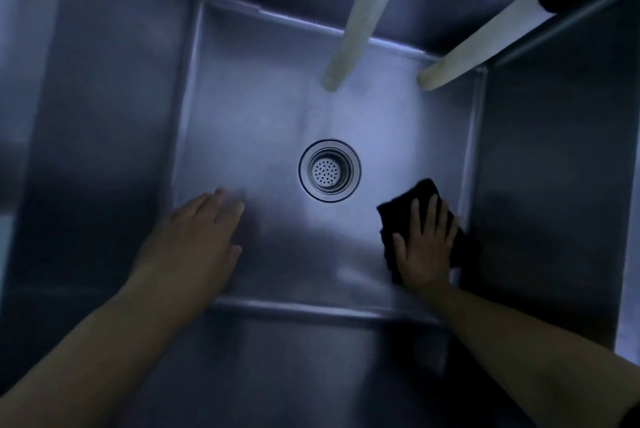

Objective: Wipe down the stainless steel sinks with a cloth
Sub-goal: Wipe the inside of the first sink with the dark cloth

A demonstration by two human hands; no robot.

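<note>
I look straight down into a deep stainless steel sink (263, 109) with a round perforated drain (329, 170) in the middle of its floor. A black cloth (412, 199) lies on the floor at the near right corner, right of the drain. My right hand (427, 247) presses flat on the cloth with its fingers spread and straight. My left hand (194, 240) is on the near left side of the basin, fingers straight and together, holding nothing; whether it touches the steel I cannot tell.
Two pale hoses hang into the sink from above: one hose (360, 22) ends over the far middle, the other hose (474, 46) ends at the far right corner. Steep steel walls (104, 116) enclose the basin on all sides.
</note>
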